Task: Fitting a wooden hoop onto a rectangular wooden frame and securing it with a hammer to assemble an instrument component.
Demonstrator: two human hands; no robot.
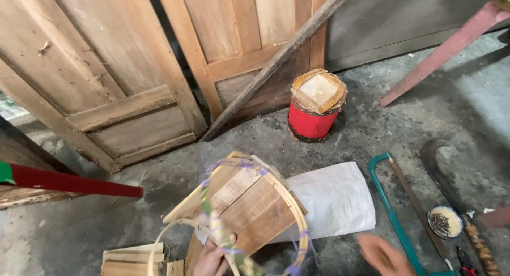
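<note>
A half-built basket of flat wooden slats (249, 201) with a bent cane rim bound in purple string stands tilted on the concrete floor near the bottom edge. My left hand (211, 260) grips it at its lower rim. My right hand (385, 256) is blurred, low at the right, holding nothing, close to the teal-framed hacksaw (393, 212).
A white woven sack (334, 199) lies under the basket. A red can with a woven cover (316, 106) stands by leaning wooden doors (122, 79). A curved blade with wooden handle (451, 191), a small dish of nails (445, 222), loose slats (133, 257) and a red bar (74, 183) lie around.
</note>
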